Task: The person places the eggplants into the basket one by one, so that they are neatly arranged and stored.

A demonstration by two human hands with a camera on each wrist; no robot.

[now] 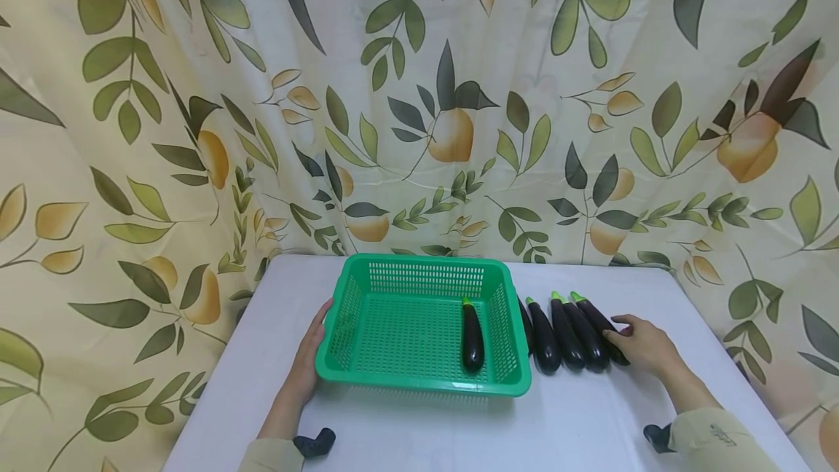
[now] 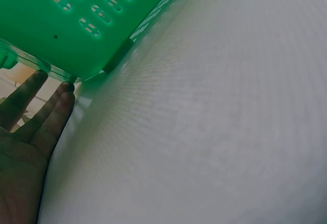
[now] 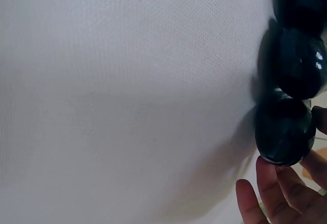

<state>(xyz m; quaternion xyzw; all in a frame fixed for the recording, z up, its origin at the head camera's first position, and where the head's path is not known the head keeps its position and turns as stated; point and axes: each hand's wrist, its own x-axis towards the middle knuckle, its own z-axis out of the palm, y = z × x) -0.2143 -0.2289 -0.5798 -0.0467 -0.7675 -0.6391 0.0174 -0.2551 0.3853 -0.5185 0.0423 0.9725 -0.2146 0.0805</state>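
Observation:
A green plastic basket [image 1: 419, 383] sits on the table, with one dark eggplant [image 1: 473, 337] lying in its right part. My left hand [image 1: 306, 363] is at the basket's left side. In the left wrist view its straight fingers [image 2: 53, 116] touch the basket wall [image 2: 61, 35]. Right of the basket, several eggplants lie side by side, green stem ends pointing away. At the row's right end, my right hand [image 1: 645, 344] grips the outermost eggplant [image 1: 596, 319]. The right wrist view shows that eggplant's round end [image 3: 285, 129] between thumb and fingers, beside its neighbour [image 3: 300, 63].
A white cloth covers the table [image 1: 472, 435]. Behind it and along the sides hangs a curtain [image 1: 452, 188] printed with leaves and fruit. The basket's right rim overhangs the leftmost eggplant [image 1: 525, 323] of the row in the head view. Dark straps [image 1: 316, 443] show at both wrists.

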